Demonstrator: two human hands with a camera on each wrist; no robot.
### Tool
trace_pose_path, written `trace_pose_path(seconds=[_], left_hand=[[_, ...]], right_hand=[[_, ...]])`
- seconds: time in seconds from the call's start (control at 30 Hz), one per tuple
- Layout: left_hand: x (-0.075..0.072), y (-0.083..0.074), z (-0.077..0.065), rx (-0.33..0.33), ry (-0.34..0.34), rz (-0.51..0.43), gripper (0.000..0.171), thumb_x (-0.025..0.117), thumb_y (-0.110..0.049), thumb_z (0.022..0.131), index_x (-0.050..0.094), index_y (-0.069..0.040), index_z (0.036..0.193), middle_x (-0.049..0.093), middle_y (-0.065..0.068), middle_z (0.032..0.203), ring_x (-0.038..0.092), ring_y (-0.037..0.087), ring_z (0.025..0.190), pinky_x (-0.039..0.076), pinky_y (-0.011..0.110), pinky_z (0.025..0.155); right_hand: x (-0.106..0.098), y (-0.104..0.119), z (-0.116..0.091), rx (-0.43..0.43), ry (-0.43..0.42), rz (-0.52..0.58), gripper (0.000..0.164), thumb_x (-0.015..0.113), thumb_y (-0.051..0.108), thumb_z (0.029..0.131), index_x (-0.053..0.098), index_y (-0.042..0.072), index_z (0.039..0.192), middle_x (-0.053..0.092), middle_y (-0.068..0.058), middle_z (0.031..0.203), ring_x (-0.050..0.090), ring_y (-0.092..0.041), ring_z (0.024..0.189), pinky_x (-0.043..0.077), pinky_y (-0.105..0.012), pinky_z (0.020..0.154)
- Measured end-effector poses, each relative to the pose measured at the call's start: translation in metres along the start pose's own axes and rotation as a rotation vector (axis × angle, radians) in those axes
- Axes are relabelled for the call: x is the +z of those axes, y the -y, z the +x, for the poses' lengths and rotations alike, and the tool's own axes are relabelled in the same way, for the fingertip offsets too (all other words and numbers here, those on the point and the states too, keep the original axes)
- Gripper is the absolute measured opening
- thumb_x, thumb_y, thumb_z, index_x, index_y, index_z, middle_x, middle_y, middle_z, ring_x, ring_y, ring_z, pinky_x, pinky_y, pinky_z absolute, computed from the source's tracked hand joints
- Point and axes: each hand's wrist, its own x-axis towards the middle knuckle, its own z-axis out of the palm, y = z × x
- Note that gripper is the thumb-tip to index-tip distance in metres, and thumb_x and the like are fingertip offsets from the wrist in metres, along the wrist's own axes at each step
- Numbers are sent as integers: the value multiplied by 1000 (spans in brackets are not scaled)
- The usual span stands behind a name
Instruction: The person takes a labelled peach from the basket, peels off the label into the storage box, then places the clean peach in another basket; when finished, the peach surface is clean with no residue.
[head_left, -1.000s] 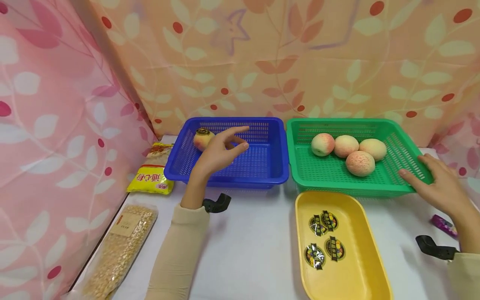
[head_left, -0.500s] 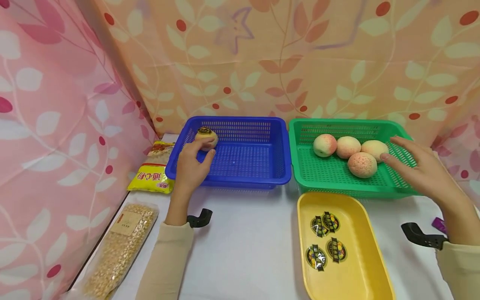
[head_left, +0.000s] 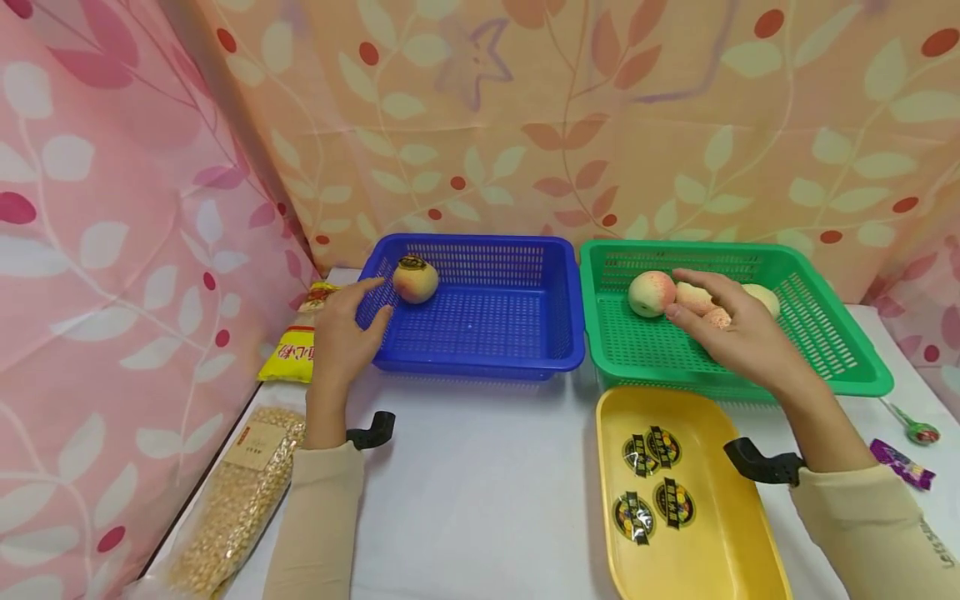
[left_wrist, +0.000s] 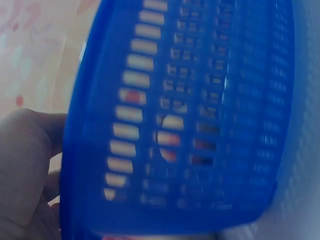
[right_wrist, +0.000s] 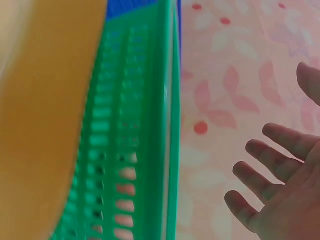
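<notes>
My left hand (head_left: 347, 332) hovers at the left rim of the blue basket (head_left: 480, 363), thumb and fingers spread and holding nothing. In that basket, a peach (head_left: 416, 283) with a dark label on top sits at the back left, a little apart from my fingertips. My right hand (head_left: 742, 337) is above the green basket (head_left: 862, 385), its fingers (right_wrist: 255, 180) apart and nothing in it. Beside its fingertips lies a red-and-pale peach (head_left: 648, 294). Several other peaches are partly hidden by the hand. A blurred basket wall fills most of the left wrist view.
A yellow tray (head_left: 712, 554) bearing several round black stickers (head_left: 674, 502) stands in front of the green basket. At left lie a yellow food packet (head_left: 288, 354) and a bag of pale grains (head_left: 232, 500). A purple wrapper (head_left: 902, 463) and a lollipop (head_left: 921, 432) lie at right.
My left hand has drawn back leftward from above the blue basket, uncovering the labelled peach. My right hand has moved left from the green basket's right rim to over the peaches.
</notes>
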Motion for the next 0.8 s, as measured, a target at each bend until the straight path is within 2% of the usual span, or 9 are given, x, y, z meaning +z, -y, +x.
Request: trace_pose_path(seconds=[0.03,0.13,0.2,0.27,0.37,0.5,0.63,0.8], left_hand=[[-1,4,0,-12,14,-5,46,68,-24,96,61,-18,141,59,11,147,49,36,141,32,60,119],[-5,14,0,-61,65,-21,51,66,-26,97,55,-20,146,50,11,155,42,38,145,30,62,120],[-7,18,-1,-83,88,-21,52,66,-28,97,54,-20,147,49,12,156,41,38,146,29,63,120],[-8,21,-3,-101,104,-10,51,65,-31,98,55,-19,146,50,12,155,40,39,146,28,64,120],[-10,24,-5,-105,105,16,46,65,-32,97,62,-16,140,53,12,152,40,40,146,23,66,120],[-11,26,-7,-118,97,48,39,62,-24,95,69,-13,132,55,9,152,38,42,145,17,68,116],[-9,27,-8,-142,84,63,39,58,-13,90,72,-13,126,56,5,152,38,42,144,17,66,115],[-5,25,-6,-143,54,66,37,58,-10,88,75,-12,121,58,4,150,39,41,142,15,65,117]], right_hand=[[4,2,1,-9,6,7,61,63,35,101,42,18,155,37,-17,161,33,-41,146,32,-69,110],[17,9,5,-51,13,26,57,64,33,101,46,19,153,53,-14,138,46,-37,135,37,-66,109],[25,15,9,-86,16,18,55,65,34,100,48,20,151,55,-11,135,49,-34,130,39,-62,107],[32,22,15,-122,26,7,55,65,34,100,49,19,150,57,-10,136,49,-36,133,38,-63,110],[45,36,30,-166,49,4,54,65,34,100,51,17,149,51,-10,152,47,-33,139,38,-58,112],[63,54,57,-203,87,52,52,65,34,100,54,14,146,55,-9,149,49,-30,138,38,-53,113],[80,71,84,-223,112,95,49,66,35,99,58,16,143,58,-6,147,52,-27,135,41,-50,109],[97,90,113,-253,127,123,46,69,33,97,62,16,139,63,-5,141,57,-23,130,47,-44,105]])
